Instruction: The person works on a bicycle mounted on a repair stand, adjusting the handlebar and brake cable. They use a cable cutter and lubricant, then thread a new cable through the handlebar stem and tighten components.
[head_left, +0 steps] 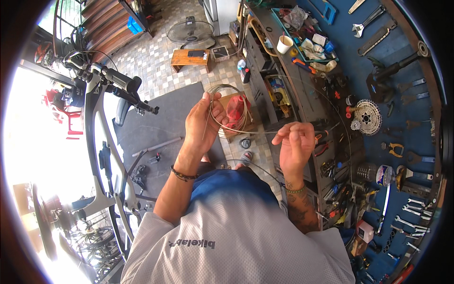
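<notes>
A thin, silvery inner cable (245, 117) is wound into a loose coil in front of me. My left hand (204, 119) grips the coil's left side, with fingers curled round its strands. From the bottom of the coil one strand runs across to my right hand (296, 144). There my thumb and bent fingers close on it; the exact pinch point is partly hidden. Below the coil, a red plastic bag (235, 108) sits on a cardboard box (250, 124). A thin strand also arcs over the workbench (305, 97) on the right.
A bicycle frame (100, 137) stands at the left beside a dark mat (165, 111). The bench carries a paper cup (284, 44), a teal tray (326, 57) and scattered tools. On the blue tool wall hang a cassette (368, 117) and several wrenches. A fan (190, 35) and low wooden stool (190, 58) stand ahead.
</notes>
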Demonstrator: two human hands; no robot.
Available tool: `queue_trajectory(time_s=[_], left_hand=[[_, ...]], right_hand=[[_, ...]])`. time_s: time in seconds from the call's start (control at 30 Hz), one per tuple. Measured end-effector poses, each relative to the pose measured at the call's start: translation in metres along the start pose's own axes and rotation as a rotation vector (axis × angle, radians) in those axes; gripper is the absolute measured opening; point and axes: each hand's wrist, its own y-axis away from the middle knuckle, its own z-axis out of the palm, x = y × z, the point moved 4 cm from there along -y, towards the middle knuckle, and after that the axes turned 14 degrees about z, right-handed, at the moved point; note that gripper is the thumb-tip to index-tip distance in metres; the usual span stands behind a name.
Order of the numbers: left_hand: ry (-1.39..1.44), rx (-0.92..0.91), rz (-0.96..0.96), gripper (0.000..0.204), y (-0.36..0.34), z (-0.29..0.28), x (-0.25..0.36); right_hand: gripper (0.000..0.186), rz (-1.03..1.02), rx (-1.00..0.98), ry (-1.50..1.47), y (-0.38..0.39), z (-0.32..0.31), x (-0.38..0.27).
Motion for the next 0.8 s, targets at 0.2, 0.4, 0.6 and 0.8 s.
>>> queue_trajectory(time_s=[0.2, 0.4, 0.6, 0.8], left_hand=[[-0.084, -0.005, 0.072, 0.037, 0.001, 0.002, 0.003], [-0.261, -0.001, 0.311, 0.035, -0.006, 0.003, 0.011], [-0.252, -0.043, 0.346, 0.031, -0.008, 0.007, 0.013], [-0.245, -0.090, 0.344, 0.032, -0.007, 0.015, 0.008]], right_hand=[[0.032, 0.306, -0.489, 0.320, 0.008, 0.043, -0.002], [0.089, 1.049, -0.668, 0.296, 0.037, 0.024, 0.036], [0.041, -0.056, 0.015, 0.798, 0.012, 0.065, 0.005], [0.032, 0.224, -0.258, 0.738, 0.003, 0.080, 0.049]])
